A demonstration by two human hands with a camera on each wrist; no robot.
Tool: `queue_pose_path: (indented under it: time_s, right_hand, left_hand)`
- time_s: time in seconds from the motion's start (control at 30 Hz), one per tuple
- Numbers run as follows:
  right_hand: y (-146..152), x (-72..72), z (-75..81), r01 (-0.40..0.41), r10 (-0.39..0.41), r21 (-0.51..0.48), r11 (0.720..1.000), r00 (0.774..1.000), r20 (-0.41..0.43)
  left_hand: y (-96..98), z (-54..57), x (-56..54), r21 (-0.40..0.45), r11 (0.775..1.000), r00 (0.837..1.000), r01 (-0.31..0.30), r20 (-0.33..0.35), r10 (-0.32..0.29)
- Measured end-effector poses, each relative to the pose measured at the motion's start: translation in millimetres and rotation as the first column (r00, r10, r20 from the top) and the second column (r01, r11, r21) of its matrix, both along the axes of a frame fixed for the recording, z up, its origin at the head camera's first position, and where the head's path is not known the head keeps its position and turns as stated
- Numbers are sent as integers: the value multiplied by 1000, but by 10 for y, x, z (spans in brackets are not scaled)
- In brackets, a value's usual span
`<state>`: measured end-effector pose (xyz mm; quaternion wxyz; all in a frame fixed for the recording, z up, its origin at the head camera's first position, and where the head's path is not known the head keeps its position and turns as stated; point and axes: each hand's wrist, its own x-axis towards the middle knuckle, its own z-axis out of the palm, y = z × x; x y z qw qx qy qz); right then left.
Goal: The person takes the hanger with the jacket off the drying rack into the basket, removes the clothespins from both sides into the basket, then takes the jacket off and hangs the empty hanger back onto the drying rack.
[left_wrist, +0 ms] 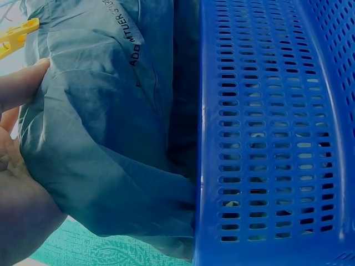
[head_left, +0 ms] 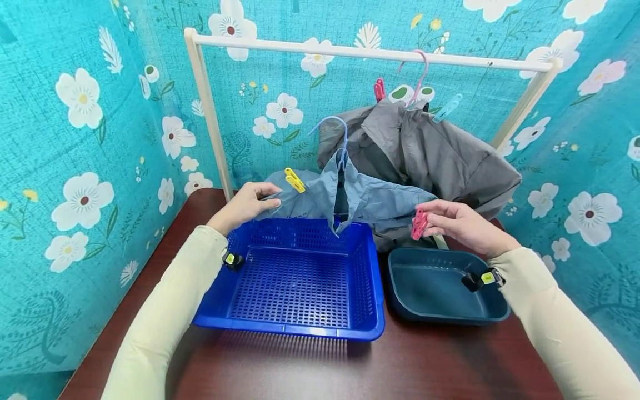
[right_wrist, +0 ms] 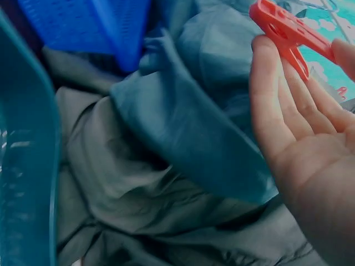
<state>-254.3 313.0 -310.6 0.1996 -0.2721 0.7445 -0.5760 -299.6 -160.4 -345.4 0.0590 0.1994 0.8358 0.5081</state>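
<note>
A blue-grey shirt (head_left: 310,203) hangs spread on a light-blue hanger (head_left: 345,130), whose hook stands below the rail and apart from it. My left hand (head_left: 245,206) pinches the shirt's left end between thumb and fingers. Close by, a yellow clothespin (head_left: 295,180) is clipped at that shoulder. At the opposite end, my right hand (head_left: 457,222) pinches a pink clothespin (head_left: 419,223) beside the shirt's edge. In the right wrist view, this clothespin (right_wrist: 288,33) sits between thumb and fingertips. Dark lettering shows on the cloth (left_wrist: 105,100) in the left wrist view.
A wooden rack (head_left: 370,53) bears a grey garment (head_left: 430,150) on a pink hanger (head_left: 425,69), with red (head_left: 379,90) and light-blue (head_left: 448,108) clothespins. In front, a blue perforated basket (head_left: 377,278) and a dark teal tub (head_left: 445,319) stand on the brown table (head_left: 280,372).
</note>
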Motion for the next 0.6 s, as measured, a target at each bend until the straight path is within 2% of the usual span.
queue_pose_path:
  time_s: [0.17, 0.3, 0.43, 0.6]
  right_hand:
    - [45, 33, -102, 15, -26, 153, 988, 997, 69]
    - [49, 26, -193, -16, -13, 236, 972, 992, 122]
    - [36, 9, -307, -67, 26, 262, 963, 988, 155]
    - [22, -23, -443, -134, 90, 236, 962, 978, 188]
  left_hand:
    - [-2, -3, -15, 8, 1000, 1000, -3, 9, 3]
    - [-4, 1, -24, 22, 1000, 1000, -4, 11, 4]
    - [-9, -2, -23, 25, 1000, 1000, -12, 7, 12]
    - [-19, -16, -17, 34, 999, 1000, -15, 1, 15]
